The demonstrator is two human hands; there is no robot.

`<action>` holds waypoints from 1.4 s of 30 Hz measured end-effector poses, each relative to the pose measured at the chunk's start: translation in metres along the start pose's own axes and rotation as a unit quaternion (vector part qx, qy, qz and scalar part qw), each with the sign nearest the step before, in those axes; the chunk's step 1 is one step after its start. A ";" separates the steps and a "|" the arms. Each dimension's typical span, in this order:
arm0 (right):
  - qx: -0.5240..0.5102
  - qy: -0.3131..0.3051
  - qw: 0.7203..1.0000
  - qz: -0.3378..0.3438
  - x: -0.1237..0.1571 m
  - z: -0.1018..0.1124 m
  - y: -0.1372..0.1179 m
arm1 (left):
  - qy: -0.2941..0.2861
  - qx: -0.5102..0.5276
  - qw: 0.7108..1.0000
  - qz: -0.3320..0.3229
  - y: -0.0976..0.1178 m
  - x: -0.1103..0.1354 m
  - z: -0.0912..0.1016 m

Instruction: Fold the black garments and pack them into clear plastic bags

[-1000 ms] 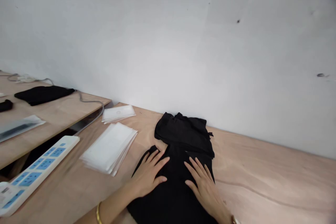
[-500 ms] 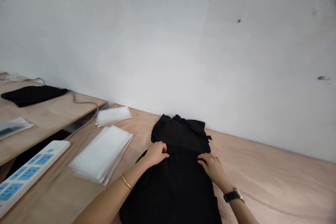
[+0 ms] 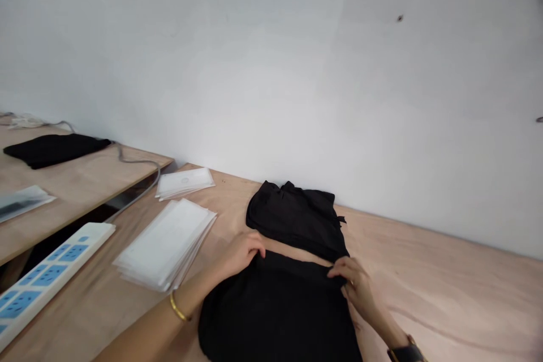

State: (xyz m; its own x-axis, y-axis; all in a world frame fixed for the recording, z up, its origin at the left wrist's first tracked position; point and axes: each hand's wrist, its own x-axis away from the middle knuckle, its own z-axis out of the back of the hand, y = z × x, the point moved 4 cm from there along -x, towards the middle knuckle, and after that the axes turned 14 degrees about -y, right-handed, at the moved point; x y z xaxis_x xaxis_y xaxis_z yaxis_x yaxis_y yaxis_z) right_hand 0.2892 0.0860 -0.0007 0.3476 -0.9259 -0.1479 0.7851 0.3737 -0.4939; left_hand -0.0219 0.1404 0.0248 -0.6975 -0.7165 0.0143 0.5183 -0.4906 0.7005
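A black garment (image 3: 275,308) lies spread on the wooden table in front of me; its exact kind does not show. My left hand (image 3: 246,251) pinches its far edge near the left corner. At the far right corner, my right hand (image 3: 350,277) grips the same edge between thumb and fingers. Beyond that edge, against the wall, rests a second piece of black cloth (image 3: 297,218), loosely folded, with a small tab on its right side. A strip of bare wood shows between the two black pieces.
Left of the garment sit a stack of clear plastic bags (image 3: 167,246) and a smaller stack of bags (image 3: 185,182). A white power strip (image 3: 51,277) lies at the left. On the adjoining table are another black cloth (image 3: 55,150), a packaged item (image 3: 23,203) and a grey cable (image 3: 136,161).
Both hands have drawn the near garment's far edge toward me, opening a gap between it and the cloth by the wall. My right hand now holds the edge more tightly.
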 end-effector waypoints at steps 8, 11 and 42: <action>0.100 -0.007 0.995 0.012 0.026 -0.012 -0.028 | -0.067 -0.165 0.983 -0.034 0.037 0.050 -0.016; 0.077 -0.043 0.996 0.014 0.019 -0.018 -0.029 | -0.119 -0.156 0.979 -0.046 0.043 0.057 -0.027; 0.049 0.023 0.998 -0.029 0.030 0.033 -0.024 | -0.080 -0.330 0.941 0.009 0.069 0.014 0.007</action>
State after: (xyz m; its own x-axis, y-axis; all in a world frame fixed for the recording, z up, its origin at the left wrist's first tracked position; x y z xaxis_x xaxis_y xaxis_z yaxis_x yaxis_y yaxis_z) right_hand 0.2977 0.0514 0.0353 0.2775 -0.9471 -0.1611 0.8503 0.3202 -0.4178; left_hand 0.0006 0.1002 0.0781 -0.7237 -0.6700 0.1654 0.6884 -0.7178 0.1041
